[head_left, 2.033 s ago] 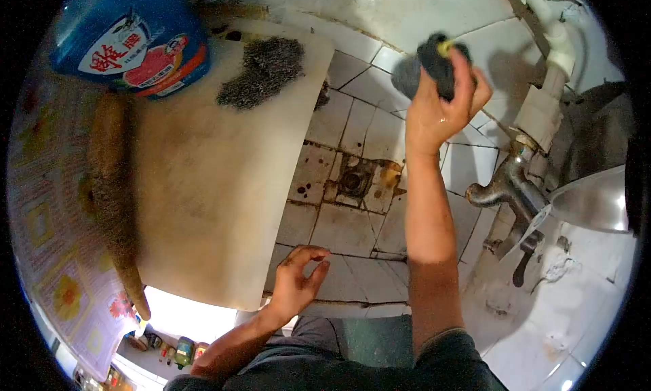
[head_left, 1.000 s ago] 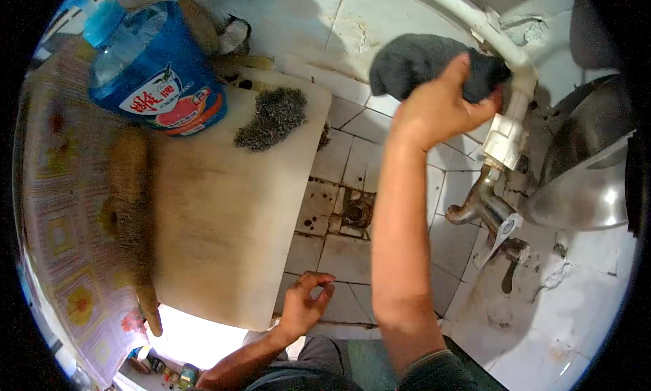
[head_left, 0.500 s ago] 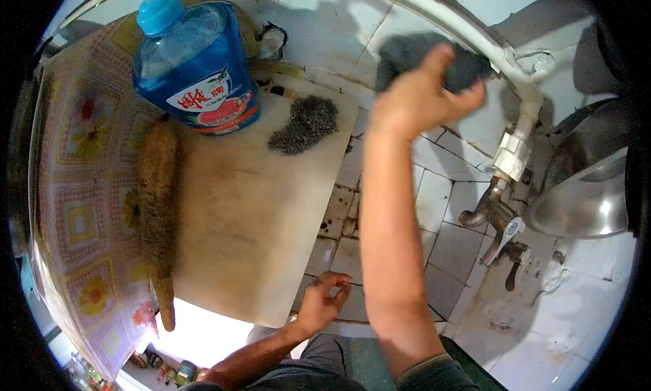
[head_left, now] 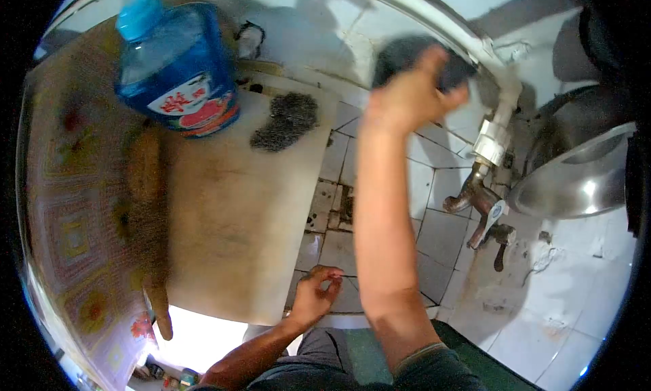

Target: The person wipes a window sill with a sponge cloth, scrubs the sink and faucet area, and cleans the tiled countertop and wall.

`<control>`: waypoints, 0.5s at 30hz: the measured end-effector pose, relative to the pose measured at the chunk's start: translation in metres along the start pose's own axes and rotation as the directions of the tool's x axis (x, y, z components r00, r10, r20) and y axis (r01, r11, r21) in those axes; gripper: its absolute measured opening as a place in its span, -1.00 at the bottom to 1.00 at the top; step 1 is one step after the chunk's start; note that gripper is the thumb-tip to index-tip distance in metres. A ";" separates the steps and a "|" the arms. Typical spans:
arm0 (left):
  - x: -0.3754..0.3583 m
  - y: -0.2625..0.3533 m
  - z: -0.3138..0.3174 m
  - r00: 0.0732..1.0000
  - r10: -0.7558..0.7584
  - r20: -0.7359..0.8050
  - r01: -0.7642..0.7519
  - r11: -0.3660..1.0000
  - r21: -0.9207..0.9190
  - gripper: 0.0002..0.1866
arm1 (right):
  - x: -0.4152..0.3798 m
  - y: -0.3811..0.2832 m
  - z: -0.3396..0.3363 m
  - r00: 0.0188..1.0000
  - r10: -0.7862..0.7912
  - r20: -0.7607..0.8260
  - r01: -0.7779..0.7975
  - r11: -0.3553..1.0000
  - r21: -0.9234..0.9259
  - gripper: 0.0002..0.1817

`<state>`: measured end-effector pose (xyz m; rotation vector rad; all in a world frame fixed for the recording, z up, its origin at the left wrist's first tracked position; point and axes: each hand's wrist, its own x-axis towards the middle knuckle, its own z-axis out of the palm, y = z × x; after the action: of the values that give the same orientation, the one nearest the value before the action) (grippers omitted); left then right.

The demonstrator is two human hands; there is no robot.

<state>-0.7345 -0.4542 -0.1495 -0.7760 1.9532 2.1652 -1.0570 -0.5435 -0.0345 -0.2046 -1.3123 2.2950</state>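
Note:
My right hand (head_left: 415,96) reaches far forward and presses a dark, blurred cloth (head_left: 397,62) against the white tiled wall below a pipe. The thumb and fingers are spread over the cloth, and its far edge lies in shadow. Low in the view, my left hand (head_left: 316,297) hangs over the tiled basin near the board's corner. Its fingers are loosely bent and apart, with nothing seen in them. A grey mesh scouring pad (head_left: 287,120) lies on the far end of the pale board (head_left: 237,208).
A blue dish soap bottle (head_left: 180,72) stands at the board's far left. A long brown stick-like thing (head_left: 150,208) lies along the board's left side beside a patterned cloth (head_left: 74,228). At right are a tap (head_left: 478,201), a white pipe (head_left: 495,137) and a metal bowl (head_left: 576,181).
The whole view has shifted, so the board, bottle and tap appear further left. My right hand stays on the dark cloth at the wall. My left hand hardly moves.

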 end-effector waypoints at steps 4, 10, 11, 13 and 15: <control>0.001 -0.014 0.002 0.994 0.101 -0.029 -0.101 0.995 -0.007 -0.82 | -0.059 0.024 0.043 0.952 -0.075 0.298 0.158 0.951 -0.266 -0.49; 0.003 -0.015 0.003 0.997 0.062 -0.049 -0.063 0.998 -0.008 -0.83 | 0.036 -0.005 -0.049 0.999 0.008 0.038 -0.005 0.997 -0.078 -0.17; 0.002 -0.018 0.003 0.998 0.042 -0.039 -0.043 0.999 -0.011 -0.82 | 0.050 -0.024 -0.056 0.960 0.281 0.003 -0.280 0.958 0.060 -0.23; 0.002 -0.021 0.004 0.999 0.023 -0.031 -0.023 1.000 -0.018 -0.80 | 0.054 -0.013 -0.046 0.997 0.058 -0.059 -0.053 0.995 0.079 -0.39; 0.003 -0.019 0.004 0.999 0.040 -0.016 -0.039 0.999 0.026 -0.81 | 0.030 -0.001 -0.021 0.983 -0.178 -0.050 0.174 0.981 -0.080 -0.43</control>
<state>-0.7305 -0.4486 -0.1680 -0.7605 2.0171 2.1579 -1.0756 -0.5125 -0.0414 -0.1699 -1.3340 2.0796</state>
